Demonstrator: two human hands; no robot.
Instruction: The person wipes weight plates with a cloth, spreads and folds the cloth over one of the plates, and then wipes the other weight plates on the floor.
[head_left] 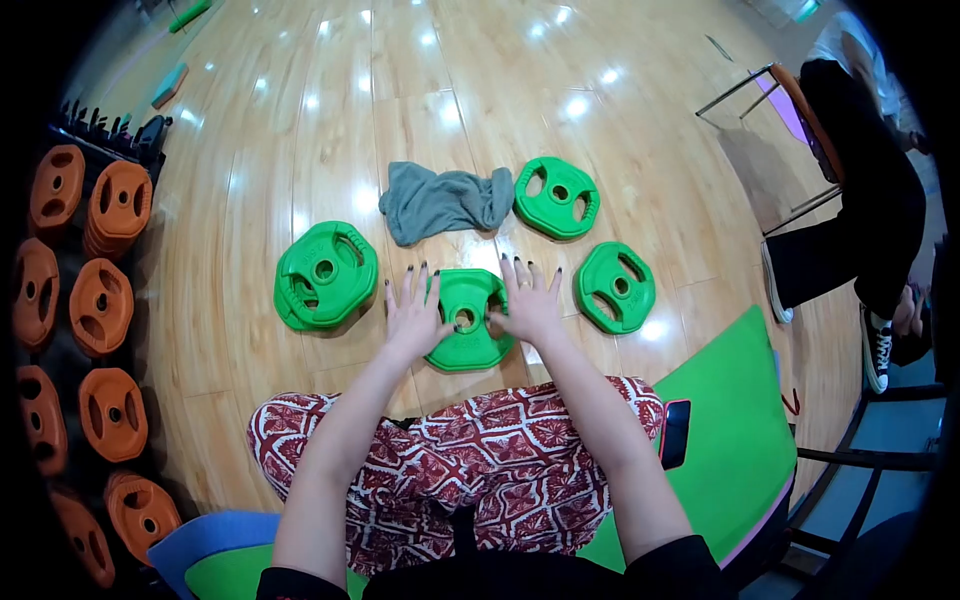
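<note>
Directly in front of my crossed legs, a green weight plate (466, 346) lies flat on the wooden floor. My left hand (412, 310) rests at its left edge and my right hand (530, 300) at its right edge, both with fingers spread and pointing away from me. The thumbs reach in toward the plate's centre hole; neither hand grips it. To the left lies a second green plate (300, 285). Two more sit on the right, a nearer one (634, 298) and a farther one (560, 222). Beyond my hands is a crumpled grey towel (435, 203).
Orange weight plates (112, 415) stand in stacks on a rack at left. A phone (676, 434) lies on the green mat (728, 400) beside my right thigh. At right, a person (860, 180) in black trousers sits on a chair (800, 115).
</note>
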